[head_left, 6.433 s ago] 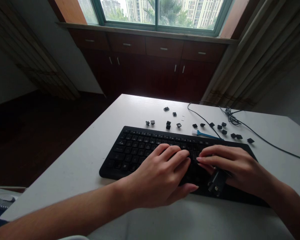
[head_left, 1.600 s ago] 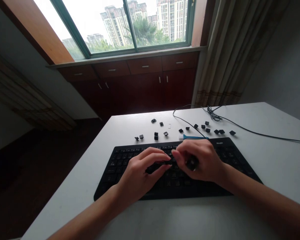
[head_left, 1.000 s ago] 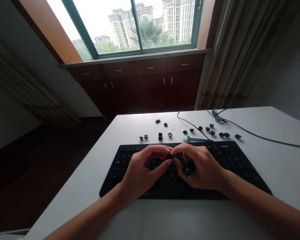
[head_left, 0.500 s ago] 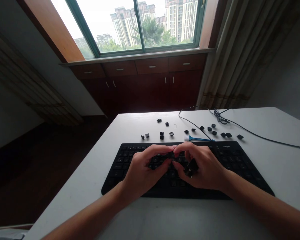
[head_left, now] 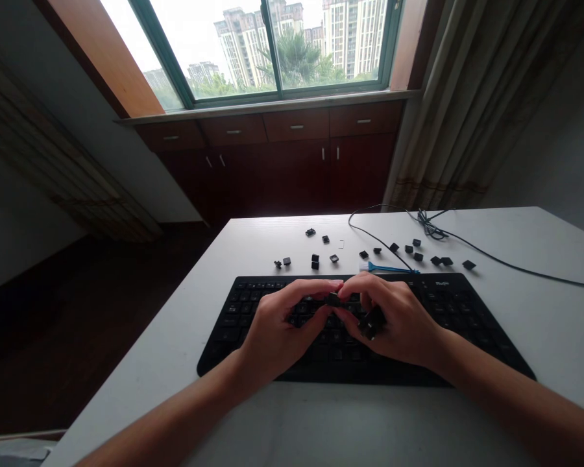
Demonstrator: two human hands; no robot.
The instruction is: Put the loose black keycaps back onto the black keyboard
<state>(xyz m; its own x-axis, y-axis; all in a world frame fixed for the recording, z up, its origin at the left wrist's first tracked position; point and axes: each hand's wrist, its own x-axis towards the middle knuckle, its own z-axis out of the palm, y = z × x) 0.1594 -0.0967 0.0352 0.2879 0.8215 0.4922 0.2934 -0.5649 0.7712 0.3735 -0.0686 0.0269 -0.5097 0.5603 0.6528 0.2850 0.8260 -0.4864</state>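
Observation:
Over the middle of a black keyboard, my left hand and my right hand meet at the fingertips. A small black keycap is pinched between them, with thumbs below and fingers above. My left hand is closed on its left side, my right hand on its right side. Tucked in the curled fingers of my right hand is another black piece with a small bright spot; its kind is hard to make out. The hands hide much of the keyboard's centre.
Several loose black keycaps lie on the white table behind the keyboard. Beside them are a blue brush and a thin bent wire. A black cable runs to the right, bunched near the back edge.
The fingertips have shifted slightly around the keycap, which shows more plainly now. My right thumb has come up a little. The view has tilted very slightly.

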